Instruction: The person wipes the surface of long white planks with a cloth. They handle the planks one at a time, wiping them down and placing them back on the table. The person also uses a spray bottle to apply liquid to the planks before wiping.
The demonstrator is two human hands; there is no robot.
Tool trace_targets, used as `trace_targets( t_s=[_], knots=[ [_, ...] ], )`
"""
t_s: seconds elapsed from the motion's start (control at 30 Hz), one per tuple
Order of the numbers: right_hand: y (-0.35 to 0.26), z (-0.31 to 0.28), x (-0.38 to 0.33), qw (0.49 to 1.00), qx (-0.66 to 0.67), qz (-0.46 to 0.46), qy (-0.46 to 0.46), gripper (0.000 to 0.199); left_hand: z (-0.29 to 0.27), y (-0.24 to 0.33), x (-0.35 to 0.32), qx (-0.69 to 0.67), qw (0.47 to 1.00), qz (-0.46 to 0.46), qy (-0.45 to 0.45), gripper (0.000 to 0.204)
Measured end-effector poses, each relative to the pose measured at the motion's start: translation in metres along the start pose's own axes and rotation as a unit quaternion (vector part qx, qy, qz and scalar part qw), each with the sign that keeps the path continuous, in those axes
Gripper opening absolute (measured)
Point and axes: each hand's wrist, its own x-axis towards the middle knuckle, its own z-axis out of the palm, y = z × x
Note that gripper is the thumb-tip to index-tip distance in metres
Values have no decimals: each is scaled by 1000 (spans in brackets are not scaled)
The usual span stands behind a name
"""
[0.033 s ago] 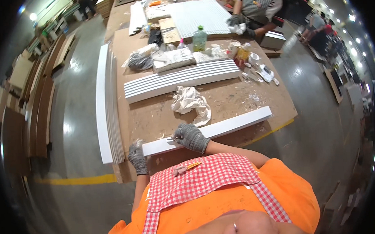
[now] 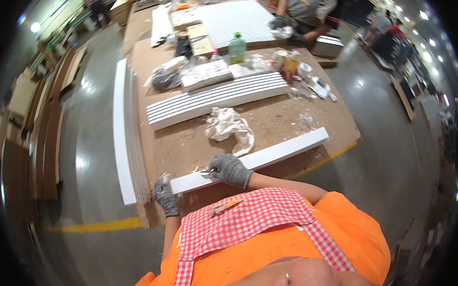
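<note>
A long white board (image 2: 270,155) lies slantwise along the near edge of the worktable. At its left end my left hand (image 2: 166,197), in a grey knitted glove, is closed against the board's end. My right hand (image 2: 231,171), gloved the same way, rests over the board's left part with its fingers closed on a small thin tool (image 2: 208,170). The tool's tip points left, close above the white face; its exact kind is too small to make out. Just beyond the board lies a crumpled white rag (image 2: 229,126).
A row of white strips (image 2: 219,100) lies farther back, and a stack of long white boards (image 2: 121,132) lines the table's left edge. A green bottle (image 2: 237,49), paint-smeared blocks (image 2: 205,75) and a grey plastic bag (image 2: 164,78) stand behind. A co-worker (image 2: 307,12) handles white panels at the far right.
The whole view has shifted slightly to the left. Both hands keep their places on the white board.
</note>
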Motion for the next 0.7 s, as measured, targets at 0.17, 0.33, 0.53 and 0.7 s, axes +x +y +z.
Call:
trace_targets(
  t_s=[0.17, 0.33, 0.53, 0.7],
  knots=[
    [-14, -7, -2, 997, 39, 45, -54, 23, -1, 65, 36, -86, 996, -17, -20, 23],
    [-19, -7, -7, 999, 46, 12, -3, 25, 46, 104, 48, -148, 980, 27, -132, 29],
    [66, -6, -59, 989, 24, 36, 139, 15, 54, 139, 44, 30, 972, 50, -228, 24],
    [225, -127, -188, 783, -540, 213, 224, 21, 56, 144, 42, 76, 962, 51, -257, 19]
  ],
)
